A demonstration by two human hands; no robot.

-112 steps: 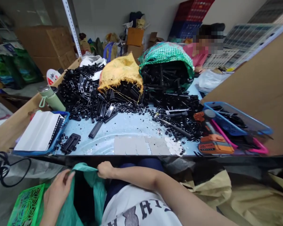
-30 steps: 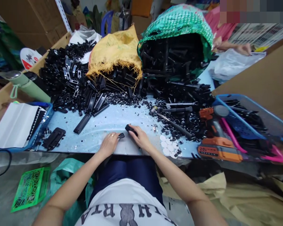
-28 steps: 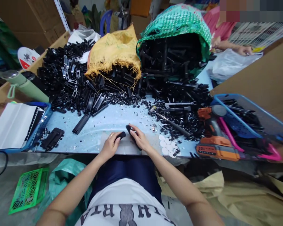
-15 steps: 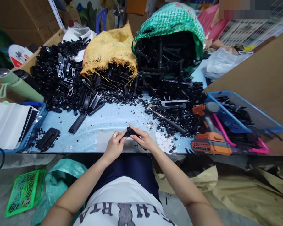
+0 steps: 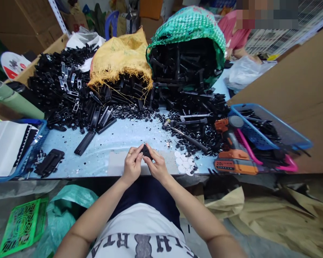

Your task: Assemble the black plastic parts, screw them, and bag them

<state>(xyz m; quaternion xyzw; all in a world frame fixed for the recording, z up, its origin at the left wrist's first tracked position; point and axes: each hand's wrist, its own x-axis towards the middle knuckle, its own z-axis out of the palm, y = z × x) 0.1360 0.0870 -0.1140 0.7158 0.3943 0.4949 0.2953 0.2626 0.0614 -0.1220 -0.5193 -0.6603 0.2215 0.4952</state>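
Just above the table's front edge, my left hand (image 5: 132, 165) and my right hand (image 5: 156, 163) meet around a small black plastic part (image 5: 146, 152). Fingertips and thumbs of both hands pinch it, and they cover some of its outline. Beneath the hands lies a pale flat plate (image 5: 116, 163) on the blue tabletop (image 5: 97, 154). Round white discs (image 5: 183, 162) are spread to the right of my right hand. A hammer (image 5: 187, 136) rests beyond them, on a heap of small black parts with metal pins.
A yellow sack (image 5: 118, 53) and a green sack (image 5: 188, 32) spill black parts at the back. An orange cordless drill (image 5: 233, 150) stands at right beside a blue basket (image 5: 298, 141). At left are a green tumbler (image 5: 16, 98) and a black part (image 5: 50, 162). Someone in pink sits behind.
The black part has been turned between my fingers and now shows a broader flat face. My right hand's fingers point more upward. The whole view has shifted slightly.
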